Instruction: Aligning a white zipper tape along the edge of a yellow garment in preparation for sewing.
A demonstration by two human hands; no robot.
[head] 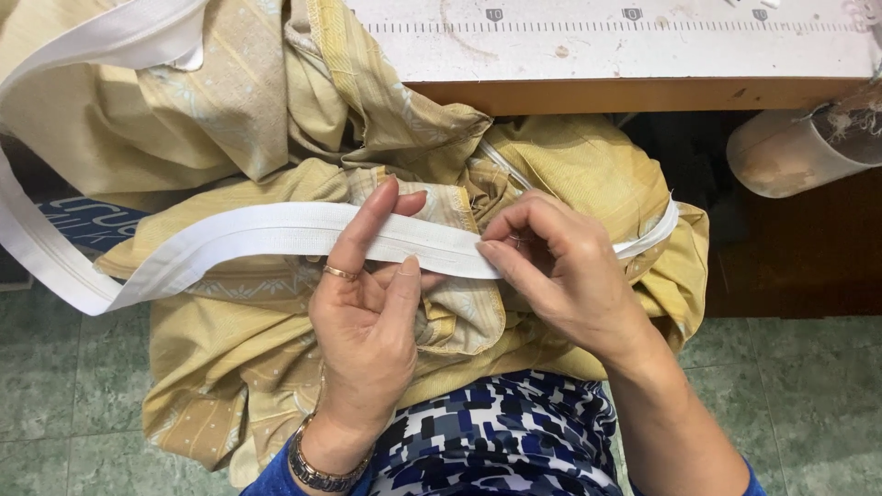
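White tape (276, 230) held across yellow cloth (230, 367) on the lap.
Tape was pinched between thumb and fingers of the left hand (367, 321); its end was nipped by the right hand (560, 266), fingertips closed. Cloth was bunched below the table edge (643, 92).

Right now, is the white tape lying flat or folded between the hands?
Folded lengthwise: the white tape shows a crease line along it, pinched by left hand and right hand.

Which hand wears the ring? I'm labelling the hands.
The left hand: a gold ring sits on one finger and a metal bracelet on its wrist; the right hand is bare.
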